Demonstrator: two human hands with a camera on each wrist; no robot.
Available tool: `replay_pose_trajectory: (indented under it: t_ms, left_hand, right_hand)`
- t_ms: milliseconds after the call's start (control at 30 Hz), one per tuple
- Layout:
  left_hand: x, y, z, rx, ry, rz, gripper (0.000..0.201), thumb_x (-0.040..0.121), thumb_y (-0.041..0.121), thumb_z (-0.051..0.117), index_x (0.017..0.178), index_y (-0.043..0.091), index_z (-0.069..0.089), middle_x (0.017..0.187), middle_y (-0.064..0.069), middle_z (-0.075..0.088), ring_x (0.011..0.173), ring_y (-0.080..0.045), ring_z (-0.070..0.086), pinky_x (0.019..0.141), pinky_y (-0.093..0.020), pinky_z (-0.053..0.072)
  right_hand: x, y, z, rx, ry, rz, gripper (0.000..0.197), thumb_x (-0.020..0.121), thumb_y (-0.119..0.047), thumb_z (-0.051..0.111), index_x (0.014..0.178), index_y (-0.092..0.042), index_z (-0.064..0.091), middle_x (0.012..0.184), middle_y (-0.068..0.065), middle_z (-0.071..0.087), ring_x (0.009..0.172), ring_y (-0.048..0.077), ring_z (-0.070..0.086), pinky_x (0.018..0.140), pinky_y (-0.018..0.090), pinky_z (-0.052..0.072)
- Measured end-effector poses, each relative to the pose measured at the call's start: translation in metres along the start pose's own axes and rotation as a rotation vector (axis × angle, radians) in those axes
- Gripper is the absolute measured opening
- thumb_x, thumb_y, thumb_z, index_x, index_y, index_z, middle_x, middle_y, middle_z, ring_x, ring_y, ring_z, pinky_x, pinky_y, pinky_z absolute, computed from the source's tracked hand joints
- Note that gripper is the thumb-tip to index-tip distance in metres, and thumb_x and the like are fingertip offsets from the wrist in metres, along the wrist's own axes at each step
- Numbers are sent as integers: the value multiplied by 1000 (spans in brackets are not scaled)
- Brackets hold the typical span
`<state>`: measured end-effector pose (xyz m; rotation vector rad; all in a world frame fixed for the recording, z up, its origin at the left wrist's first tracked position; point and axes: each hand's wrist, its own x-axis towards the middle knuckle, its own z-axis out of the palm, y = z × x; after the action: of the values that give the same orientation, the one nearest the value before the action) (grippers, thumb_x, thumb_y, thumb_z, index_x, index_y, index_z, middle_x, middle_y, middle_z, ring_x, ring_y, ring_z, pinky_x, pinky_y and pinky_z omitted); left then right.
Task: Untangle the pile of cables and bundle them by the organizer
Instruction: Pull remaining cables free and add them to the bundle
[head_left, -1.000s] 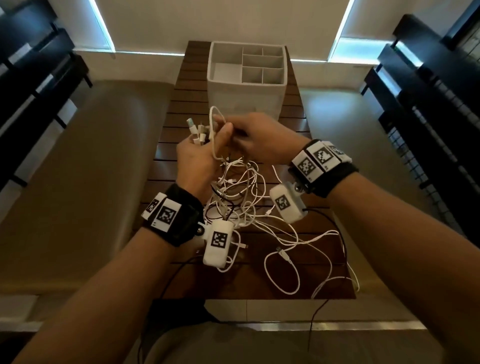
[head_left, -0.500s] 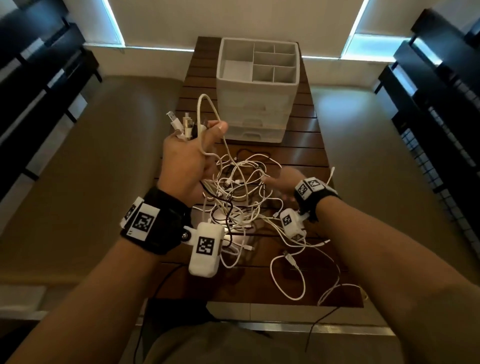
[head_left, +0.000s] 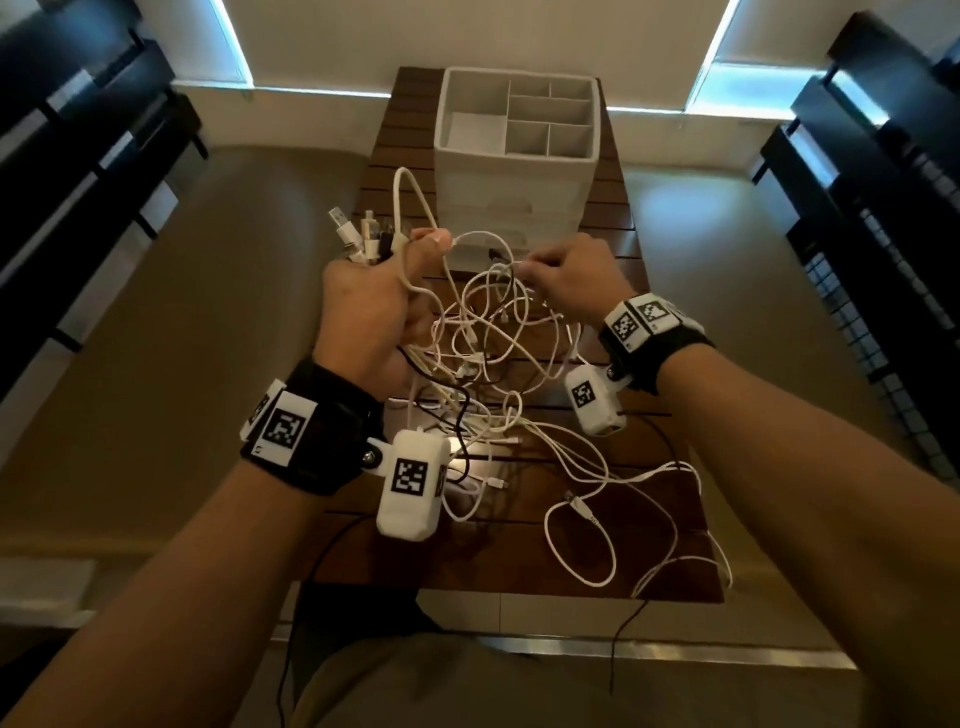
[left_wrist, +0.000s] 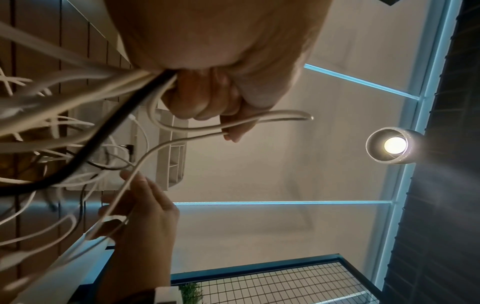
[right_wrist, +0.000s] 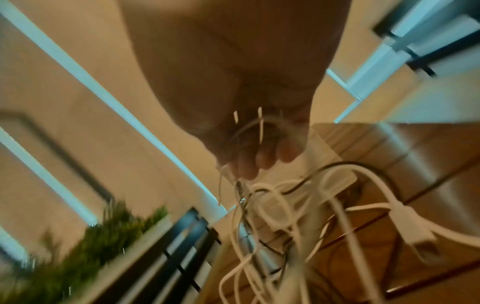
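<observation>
Between both hands' curled fingers (head_left: 540, 267), tangled cables (head_left: 483, 332).

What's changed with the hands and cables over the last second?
The right hand dropped into the tangle half a second ago and has come back up, now pinching a thin white strand near the left thumb. The left hand stays clenched on the bundle of cable ends, plugs sticking up. The organizer and the loose loops on the table are unchanged.
</observation>
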<state>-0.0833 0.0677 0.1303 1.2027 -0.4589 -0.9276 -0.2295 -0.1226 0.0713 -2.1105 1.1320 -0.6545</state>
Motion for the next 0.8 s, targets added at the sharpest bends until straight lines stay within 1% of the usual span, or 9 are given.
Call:
replay_pose_trajectory:
  t_ms: [100,200,233,300,333,433,533,667,800]
  left_hand:
    - [-3,1,4,10,-25,17,4,97,12,73,93,11,72,51,11,47,40,-5,26,38,-22,19]
    - [-5,-2,4,21,-25,17,3,97,13,74,95,11,73,52,9,43,41,-6,25,38,-22,19]
    - [-5,-3,5,28,-29,16,3,96,14,74,94,12,73,52,10,41,41,-6,25,38,-22,19]
    - [-5,-4,6,15,-29,6,5,95,14,75,91,13,73,50,11,40,41,-6,24,39,-23,18]
    - [-4,-4,6,-3,-21,-3,9,95,13,76,87,15,72,50,10,38,41,-7,23,39,-24,17]
    - [-5,-1,4,-36,-35,-19,15,93,12,77,81,17,69,51,9,35,40,-7,22,40,-23,17]
    - [-4,4,1,-27,-53,-12,14,94,12,77,83,16,69,50,10,37,41,-7,22,39,-22,18]
    - [-6,4,-1,27,-87,-13,4,95,12,75,96,10,72,52,9,33,41,-7,22,39,-21,19]
    - [-5,3,-13,-4,-19,32,2,96,10,72,97,11,71,51,10,32,41,-7,22,38,-22,19]
  right_hand:
    - [1,-12,-7,45,154,-102,21,100,-34,66,96,-20,82,73,-5,74,67,7,68,65,21,54]
    - [3,-19,-6,-70,52,-96,22,100,-32,67,98,-17,82,79,-2,76,68,7,69,70,27,59]
    - [3,-20,-6,-68,83,-95,23,100,-32,67,99,-16,82,79,-4,76,65,3,67,70,28,60]
    - [0,-27,-12,70,216,-76,23,99,-32,67,98,-17,83,73,-6,75,59,-1,65,65,22,58]
    - [-2,-30,-16,122,225,-78,23,99,-32,67,97,-16,83,70,-6,74,57,-1,64,62,20,56]
    - [-13,-31,-30,10,124,-86,24,97,-28,67,88,-13,83,64,1,71,51,3,57,53,17,47]
    - [-22,-19,-51,-257,-34,43,30,96,-29,64,77,-11,78,62,4,66,52,10,54,48,19,43]
    - [-40,25,-54,-759,-302,245,27,95,-33,62,75,-15,61,80,8,65,71,26,61,63,29,46]
    - [-70,76,-58,-808,-440,447,27,95,-27,59,71,-15,57,83,10,69,68,27,61,66,33,48]
